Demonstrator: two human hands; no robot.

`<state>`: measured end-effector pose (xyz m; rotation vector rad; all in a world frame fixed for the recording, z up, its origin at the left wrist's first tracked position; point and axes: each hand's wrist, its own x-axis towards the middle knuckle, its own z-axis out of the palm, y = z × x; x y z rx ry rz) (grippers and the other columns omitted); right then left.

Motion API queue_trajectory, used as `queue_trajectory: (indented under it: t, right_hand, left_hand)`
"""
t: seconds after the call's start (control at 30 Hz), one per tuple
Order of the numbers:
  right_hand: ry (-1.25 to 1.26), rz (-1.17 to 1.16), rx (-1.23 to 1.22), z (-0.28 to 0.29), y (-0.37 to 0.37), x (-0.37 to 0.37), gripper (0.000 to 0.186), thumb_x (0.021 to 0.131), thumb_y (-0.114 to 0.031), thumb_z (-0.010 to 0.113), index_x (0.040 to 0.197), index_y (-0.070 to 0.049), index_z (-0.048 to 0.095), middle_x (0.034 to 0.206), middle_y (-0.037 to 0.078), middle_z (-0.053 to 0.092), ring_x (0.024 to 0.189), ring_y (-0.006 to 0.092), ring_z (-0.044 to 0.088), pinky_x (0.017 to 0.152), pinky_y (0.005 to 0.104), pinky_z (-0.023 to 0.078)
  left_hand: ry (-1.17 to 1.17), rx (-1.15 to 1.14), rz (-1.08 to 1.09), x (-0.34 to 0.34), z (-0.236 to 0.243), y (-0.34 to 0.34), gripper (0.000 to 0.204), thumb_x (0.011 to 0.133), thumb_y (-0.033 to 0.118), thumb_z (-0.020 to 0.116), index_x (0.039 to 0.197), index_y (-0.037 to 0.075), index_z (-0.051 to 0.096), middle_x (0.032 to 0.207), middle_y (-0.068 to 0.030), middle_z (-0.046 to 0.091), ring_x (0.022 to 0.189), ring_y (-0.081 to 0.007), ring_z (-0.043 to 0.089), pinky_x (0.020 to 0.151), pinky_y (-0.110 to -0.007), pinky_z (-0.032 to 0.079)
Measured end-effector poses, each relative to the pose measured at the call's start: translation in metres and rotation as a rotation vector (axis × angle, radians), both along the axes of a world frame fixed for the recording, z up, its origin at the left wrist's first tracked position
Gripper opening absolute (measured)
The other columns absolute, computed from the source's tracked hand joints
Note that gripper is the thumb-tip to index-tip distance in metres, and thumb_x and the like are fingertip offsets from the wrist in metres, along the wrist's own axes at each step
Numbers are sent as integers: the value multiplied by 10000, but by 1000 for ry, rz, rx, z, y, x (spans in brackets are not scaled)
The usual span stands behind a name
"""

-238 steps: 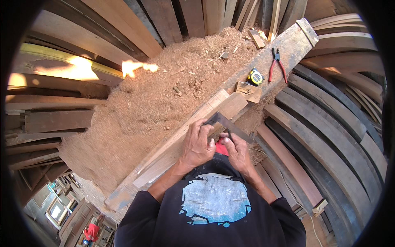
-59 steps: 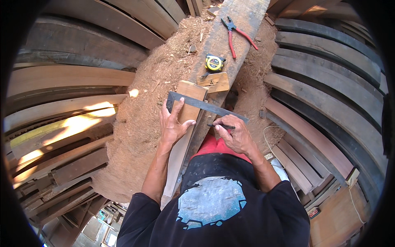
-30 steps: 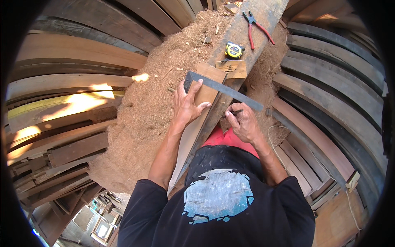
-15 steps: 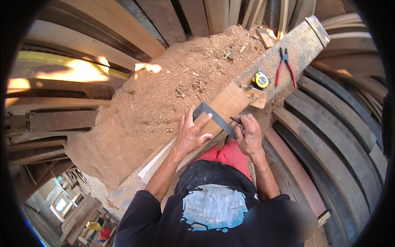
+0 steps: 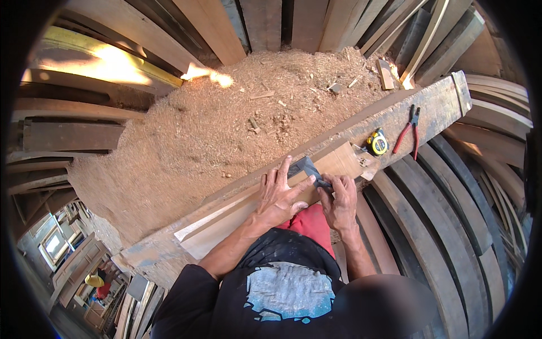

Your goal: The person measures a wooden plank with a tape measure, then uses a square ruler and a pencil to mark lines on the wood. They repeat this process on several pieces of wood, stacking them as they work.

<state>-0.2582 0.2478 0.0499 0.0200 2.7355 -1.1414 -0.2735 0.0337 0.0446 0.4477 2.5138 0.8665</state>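
A sawdust-covered floor (image 5: 186, 147) — strewn with wood chips (image 5: 336, 88) — spreads between stacked boards (image 5: 73, 136), sunlight (image 5: 121, 65) blazing across a yellow-edged plank (image 5: 79, 43) and a bright, pale-framed pane (image 5: 52, 244) showing at lower left.

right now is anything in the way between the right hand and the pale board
Only the dark square, lying across the pale board close by the right hand. The tape measure and pliers sit beyond the board's right end, out of the way.

Hands (image 5: 278, 195) now closer together, pen (image 5: 323, 184) nearer square (image 5: 307, 165)
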Motion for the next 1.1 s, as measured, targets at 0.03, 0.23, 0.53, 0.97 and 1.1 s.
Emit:
queue_trajectory:
  t: [0.03, 0.23, 0.53, 0.97, 1.1]
  right_hand:
    - [4, -2, 3, -1, 0, 0, 411, 825, -72, 814, 1222, -44, 712, 991, 152, 634, 919, 344, 599, 818, 458, 462]
    - [16, -9, 24, 0, -3, -4, 414, 817, -52, 812, 1218, -44, 714, 1020, 159, 649, 929, 348, 609, 822, 460, 475]
    - [60, -34, 16, -8, -4, -3, 406, 782, -9, 799, 1179, -39, 726, 965, 153, 649, 882, 346, 618, 791, 458, 480]
    - [51, -61, 27, -5, -7, -5, 336, 812, -20, 784, 1140, -46, 719, 934, 147, 632, 879, 352, 616, 784, 463, 477]
    - [48, -62, 24, -6, -6, -6, 325, 814, -22, 785, 1131, -49, 718, 931, 146, 630, 879, 350, 615, 780, 463, 476]
  left_hand:
    - [-9, 2, 0, -1, -1, 2, 830, 682, 302, 972, 1446, 415, 668, 1697, -256, 279, 1294, -423, 482, 1042, -547, 438]
    - [-75, 10, -6, -9, 2, 7, 815, 689, 267, 967, 1438, 399, 676, 1701, -265, 260, 1319, -445, 465, 1038, -567, 424]
    - [-74, 20, -12, -11, 2, 9, 819, 704, 245, 954, 1459, 377, 665, 1703, -276, 237, 1319, -445, 458, 1050, -570, 406]
    - [-35, 18, -19, -8, -3, 8, 920, 680, 264, 966, 1505, 454, 605, 1707, -270, 229, 1269, -429, 481, 1025, -557, 428]
    - [-36, 32, -12, -10, -2, 9, 891, 679, 255, 965, 1486, 432, 633, 1707, -269, 234, 1266, -430, 482, 1031, -560, 415]
